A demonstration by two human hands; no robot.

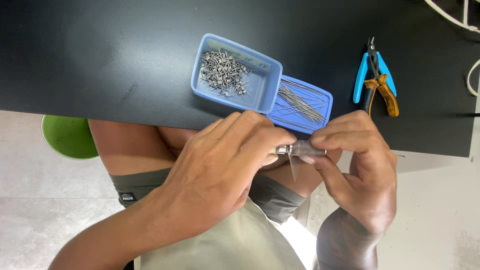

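Note:
My left hand [225, 170] and my right hand [357, 170] meet just off the near edge of a black table [100, 55]. Together they grip a small metal rod-shaped tool [300, 149], held level between the fingertips. A thin wire [292, 167] hangs down from it. Just beyond my hands stands a blue plastic tub [265, 87] holding several small wound wire coils [222, 72]. A flat blue lid [325, 97] beside the tub carries several straight wire pieces.
Blue-handled cutters [374, 67] and orange-handled pliers [382, 92] lie on the table at the right. A green round stool [67, 136] stands on the pale floor at the left. White cable [470, 75] runs along the right edge.

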